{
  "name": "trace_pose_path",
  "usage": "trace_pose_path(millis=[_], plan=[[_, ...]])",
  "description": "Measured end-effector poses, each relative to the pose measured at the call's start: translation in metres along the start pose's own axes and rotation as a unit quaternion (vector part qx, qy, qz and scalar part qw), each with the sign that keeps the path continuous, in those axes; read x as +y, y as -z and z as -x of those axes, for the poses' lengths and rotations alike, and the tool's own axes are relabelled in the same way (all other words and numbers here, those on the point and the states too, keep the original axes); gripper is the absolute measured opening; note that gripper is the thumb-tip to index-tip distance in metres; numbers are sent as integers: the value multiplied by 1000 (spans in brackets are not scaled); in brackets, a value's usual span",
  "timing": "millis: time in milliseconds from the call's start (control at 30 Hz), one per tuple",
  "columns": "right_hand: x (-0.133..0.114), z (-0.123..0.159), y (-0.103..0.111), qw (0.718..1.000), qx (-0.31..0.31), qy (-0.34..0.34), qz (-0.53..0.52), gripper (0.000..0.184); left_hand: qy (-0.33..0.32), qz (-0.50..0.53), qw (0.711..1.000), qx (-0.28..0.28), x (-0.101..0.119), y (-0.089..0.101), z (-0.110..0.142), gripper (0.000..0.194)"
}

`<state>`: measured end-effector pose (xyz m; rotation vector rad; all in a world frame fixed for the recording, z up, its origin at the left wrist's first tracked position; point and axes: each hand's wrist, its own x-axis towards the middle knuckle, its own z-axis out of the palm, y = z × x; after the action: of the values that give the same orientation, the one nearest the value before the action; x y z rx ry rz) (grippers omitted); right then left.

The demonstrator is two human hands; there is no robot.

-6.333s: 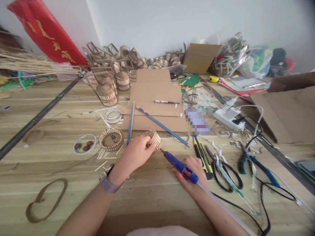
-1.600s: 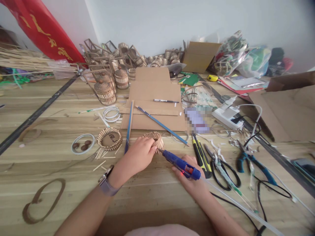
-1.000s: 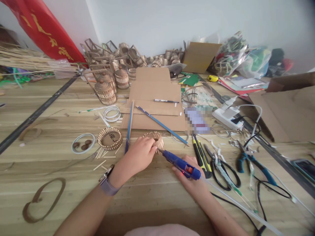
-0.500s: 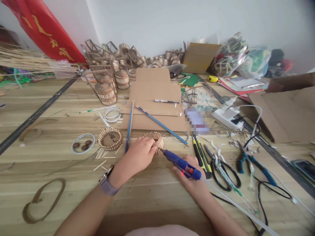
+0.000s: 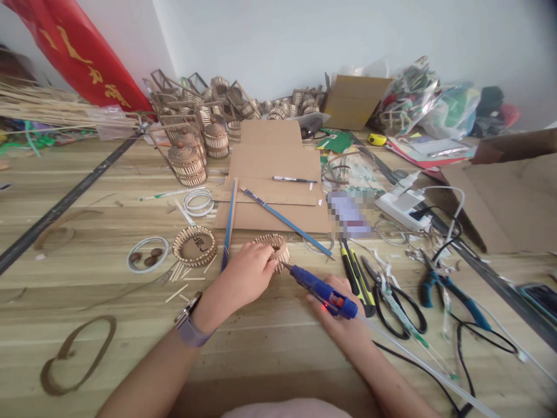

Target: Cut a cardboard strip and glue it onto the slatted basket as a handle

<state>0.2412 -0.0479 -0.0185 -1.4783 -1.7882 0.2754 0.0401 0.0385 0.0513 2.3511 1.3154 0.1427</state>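
Observation:
My left hand (image 5: 250, 271) is closed on the near left side of a small round basket (image 5: 282, 249) made of short wooden sticks, with a strip inside its rim. In my right hand (image 5: 346, 307) is a blue hot glue gun (image 5: 319, 290), its nozzle pointing left at the basket's near side. A red light glows on the gun, and a long clear glue stick (image 5: 418, 354) trails from its back. Left of my left hand lies a second stick ring (image 5: 194, 247) on cardboard, with loose wooden sticks (image 5: 183, 278) beside it.
Behind the basket lie cardboard sheets (image 5: 274, 159) with blue strips (image 5: 287, 220) and a pen. To the right are a yellow-black cutter (image 5: 357, 278), scissors (image 5: 398, 310), pliers (image 5: 452, 290) and a power strip (image 5: 402, 203). Finished lidded baskets (image 5: 187, 165) stand at back left.
The glue gun's nozzle has shifted very slightly at the basket's near side. Both hands otherwise keep their places and grips.

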Motion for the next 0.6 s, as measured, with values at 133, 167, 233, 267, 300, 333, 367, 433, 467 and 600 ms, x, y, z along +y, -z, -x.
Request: trace_pose_path(millis=[133, 167, 233, 267, 300, 333, 367, 433, 467, 600], plan=[[1, 0, 0, 1000, -3, -4, 1, 28, -2, 11, 1000, 5, -1, 0, 0, 22], [1, 0, 0, 1000, -5, -4, 0, 28, -1, 11, 1000, 5, -1, 0, 0, 22], [0, 0, 0, 1000, -5, -3, -1, 28, 2, 9, 1000, 0, -1, 0, 0, 22], [0, 0, 0, 1000, -5, -1, -1, 27, 4, 7, 1000, -3, 0, 0, 0, 22], [0, 0, 0, 1000, -4, 1, -1, 27, 4, 4, 1000, -6, 0, 0, 0, 22], [0, 0, 0, 1000, -4, 0, 1, 27, 5, 3, 1000, -7, 0, 0, 0, 21], [0, 0, 0, 1000, -4, -1, 3, 27, 4, 3, 1000, -7, 0, -1, 0, 22], [1, 1, 0, 1000, -6, -6, 7, 28, 1, 4, 1000, -2, 0, -1, 0, 22], [1, 1, 0, 1000, -5, -7, 7, 29, 0, 6, 1000, 1, 0, -1, 0, 22], [2, 1, -1, 1000, -2, -1, -4, 27, -4, 8, 1000, 5, 0, 0, 0, 22]])
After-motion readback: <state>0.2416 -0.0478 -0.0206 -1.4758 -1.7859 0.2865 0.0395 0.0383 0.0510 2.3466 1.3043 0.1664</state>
